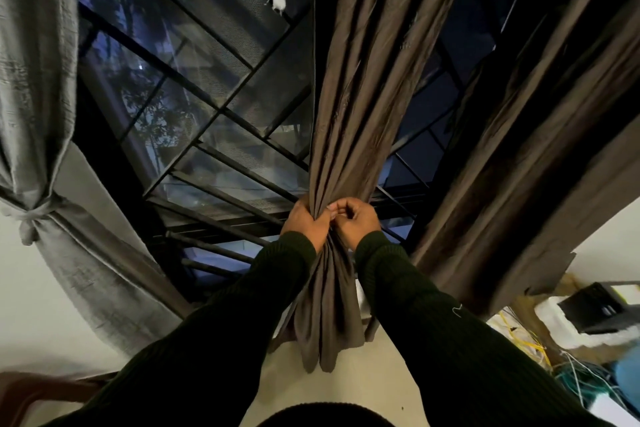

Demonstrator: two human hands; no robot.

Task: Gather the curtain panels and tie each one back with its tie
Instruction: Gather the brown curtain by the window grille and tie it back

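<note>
1. Dark ribbed sleeves [242,333] are seen at the bottom of the view, both arms reaching forward to one point.
2. Brown middle curtain panel [349,107] is bunched into a narrow bundle at the centre; its loose lower end hangs below the hands against the pale wall.
3. Left hand [304,222] is wrapped round the bundle from the left, fingers curled into the folds.
4. Right hand [355,222] is curled against the bundle from the right, fingertips pinched together at the fabric; whether a tie is pinched there cannot be told.
5. Grey curtain panel [38,80] is at far left, already cinched by a knotted grey tie [33,215].
6. Second brown curtain panel [540,135] hangs loose at right, ungathered.
7. Tangled wires [533,347] and white foam are seen low right.
8. Barred window [207,80] is behind the panels, dark outside.
</note>
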